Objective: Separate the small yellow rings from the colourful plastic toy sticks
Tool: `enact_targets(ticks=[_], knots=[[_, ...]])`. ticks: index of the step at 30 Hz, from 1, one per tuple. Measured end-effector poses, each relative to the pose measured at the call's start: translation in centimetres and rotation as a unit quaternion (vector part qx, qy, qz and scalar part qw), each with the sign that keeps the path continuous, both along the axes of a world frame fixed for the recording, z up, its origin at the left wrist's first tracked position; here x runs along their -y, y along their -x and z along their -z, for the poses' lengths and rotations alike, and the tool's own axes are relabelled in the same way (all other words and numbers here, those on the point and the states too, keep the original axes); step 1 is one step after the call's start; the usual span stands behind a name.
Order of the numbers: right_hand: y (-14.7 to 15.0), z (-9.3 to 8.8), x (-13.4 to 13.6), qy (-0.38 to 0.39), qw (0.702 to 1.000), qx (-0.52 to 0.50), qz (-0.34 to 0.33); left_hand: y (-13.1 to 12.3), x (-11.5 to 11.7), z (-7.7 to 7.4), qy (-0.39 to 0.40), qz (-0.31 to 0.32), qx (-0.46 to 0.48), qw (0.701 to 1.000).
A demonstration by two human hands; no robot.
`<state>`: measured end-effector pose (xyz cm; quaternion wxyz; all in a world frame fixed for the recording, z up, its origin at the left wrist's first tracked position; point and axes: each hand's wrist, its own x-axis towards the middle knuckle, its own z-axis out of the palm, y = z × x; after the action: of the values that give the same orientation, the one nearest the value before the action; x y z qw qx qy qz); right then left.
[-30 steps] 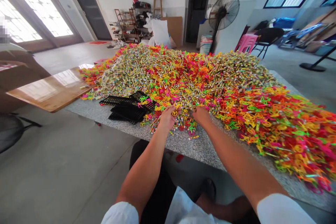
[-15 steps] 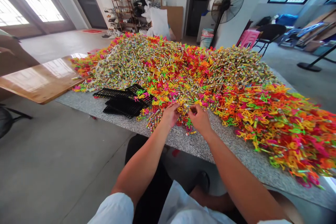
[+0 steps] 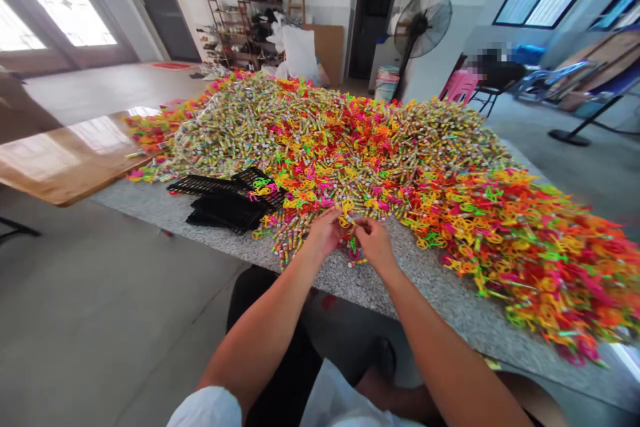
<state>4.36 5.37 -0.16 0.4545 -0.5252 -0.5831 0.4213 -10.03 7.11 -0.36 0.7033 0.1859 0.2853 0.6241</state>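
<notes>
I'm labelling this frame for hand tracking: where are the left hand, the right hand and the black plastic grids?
left hand point(image 3: 326, 232): head view, back of the hand.
right hand point(image 3: 376, 245): head view, back of the hand.
black plastic grids point(image 3: 227, 205): head view, middle of the stack.

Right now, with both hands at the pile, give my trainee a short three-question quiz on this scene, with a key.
1. True or false: the trays lie to the right of the left hand.
2. Where on the pile do the left hand and right hand meet? A far edge; B near edge; C top.
3. Fill in: behind the pile, beside the doorway, stands a black ___.
Key: 1 false; 2 B; 3 fan.
</notes>
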Motion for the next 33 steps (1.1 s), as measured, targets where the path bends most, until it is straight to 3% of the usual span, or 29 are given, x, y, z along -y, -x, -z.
enact_targets(ticks=[6, 10, 13, 20, 24, 29, 33], knots=[[-0.4, 0.1, 0.2, 0.075, 0.986, -0.15, -0.017, -0.2, 0.0, 0.7, -0.016, 0.036, -0.021, 0.999], [-0.9, 0.3, -0.1, 0.177, 0.931, -0.32, -0.022, -0.5, 0.2, 0.6, 0.003, 0.035, -0.05, 0.998], [-1.4, 0.3, -0.5, 0.225, 0.901, -0.37, -0.012, -0.7, 0.4, 0.2, -0.008, 0.016, -0.102, 0.995], [-1.6, 0.0, -0.2, 0.244, 0.892, -0.381, 0.02, -0.6, 0.2, 0.7, -0.093, -0.017, -0.317, 0.944], [-1.9, -0.4, -0.2, 0.261, 0.896, -0.359, 0.011, -0.2, 0.1, 0.7, -0.14, 0.02, -0.339, 0.93], [-2.4, -0.5, -0.6, 0.252, 0.919, -0.303, 0.02, -0.1, 0.7, -0.4, -0.149, 0.071, -0.325, 0.931], [-3.1, -0.6, -0.6, 0.264, 0.925, -0.275, 0.003, 0.0, 0.7, -0.4, -0.215, 0.076, -0.418, 0.879]])
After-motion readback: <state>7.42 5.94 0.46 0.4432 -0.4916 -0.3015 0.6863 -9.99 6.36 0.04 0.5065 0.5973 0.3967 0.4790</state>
